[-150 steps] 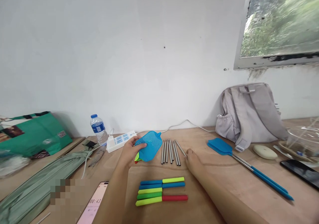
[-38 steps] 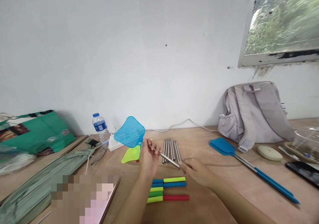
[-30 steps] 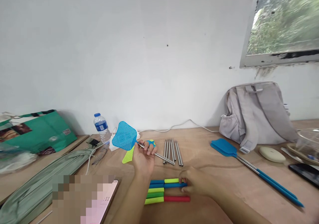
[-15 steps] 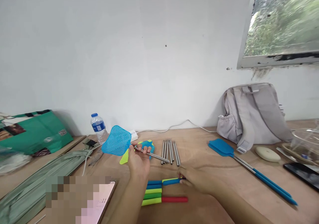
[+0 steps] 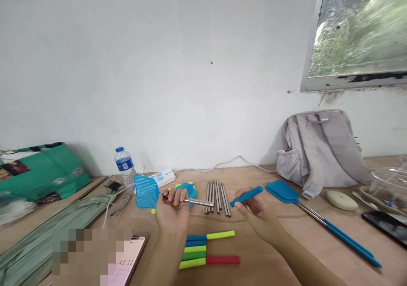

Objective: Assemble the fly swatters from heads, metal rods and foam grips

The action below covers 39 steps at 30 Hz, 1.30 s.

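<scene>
My left hand is closed round the metal rod of a fly swatter whose blue mesh head points left. The bare end of its rod sticks out to the right. My right hand grips a blue handle sleeve, tilted up to the right, apart from the rod end. Below lie several coloured sleeves, among them a yellow one and a red one. Between my hands, farther back, several metal rods lie side by side. More blue and yellow swatter heads are partly hidden behind my left hand.
Two blue swatters with handles lie at the right, before a grey backpack. A water bottle and a power strip stand near the wall. A phone lies front left, a black phone far right.
My right hand has lifted the blue sleeve from the table and brought it up level with the rod end. My left hand has turned the swatter slightly, its head now lower.
</scene>
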Each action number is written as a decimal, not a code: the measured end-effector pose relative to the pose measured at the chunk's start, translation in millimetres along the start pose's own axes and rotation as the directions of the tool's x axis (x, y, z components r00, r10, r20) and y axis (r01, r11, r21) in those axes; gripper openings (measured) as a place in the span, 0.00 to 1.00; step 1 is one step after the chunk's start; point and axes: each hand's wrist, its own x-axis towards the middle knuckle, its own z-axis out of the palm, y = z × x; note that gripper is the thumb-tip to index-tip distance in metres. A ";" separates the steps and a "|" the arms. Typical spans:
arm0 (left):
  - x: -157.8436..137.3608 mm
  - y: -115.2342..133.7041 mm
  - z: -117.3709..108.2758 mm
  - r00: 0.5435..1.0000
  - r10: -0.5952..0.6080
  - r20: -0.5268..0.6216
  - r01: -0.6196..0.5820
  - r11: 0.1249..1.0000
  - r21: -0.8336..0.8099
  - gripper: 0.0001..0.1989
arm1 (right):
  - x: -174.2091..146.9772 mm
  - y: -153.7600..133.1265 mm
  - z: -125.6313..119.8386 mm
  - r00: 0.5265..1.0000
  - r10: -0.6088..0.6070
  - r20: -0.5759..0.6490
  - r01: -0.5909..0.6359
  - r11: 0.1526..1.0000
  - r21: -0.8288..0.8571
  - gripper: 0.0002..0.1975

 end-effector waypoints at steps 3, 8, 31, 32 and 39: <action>-3.3 -2.2 -0.7 1.000 -0.021 -0.012 0.021 1.000 -0.023 0.16 | -4.5 -15.9 7.7 0.995 -0.039 -0.092 0.051 0.989 0.135 0.05; -9.4 -7.9 -1.2 0.999 -0.041 -0.035 0.040 0.999 -0.026 0.16 | -8.3 -39.3 5.3 0.998 -0.039 0.053 0.027 0.977 0.211 0.06; -69.8 -48.3 -12.2 0.956 0.166 0.241 -0.228 0.939 0.256 0.14 | -16.4 -42.5 12.5 0.937 -0.333 0.108 0.350 0.904 -0.244 0.09; -71.9 -48.9 -12.0 0.952 0.192 0.239 -0.256 0.928 0.271 0.14 | -17.1 -42.1 13.0 0.938 -0.333 0.097 0.347 0.908 -0.235 0.09; -85.5 -54.3 -7.7 0.930 0.268 0.252 -0.335 0.901 0.275 0.16 | -22.0 -48.6 18.6 0.950 -0.306 0.057 0.311 0.942 -0.124 0.08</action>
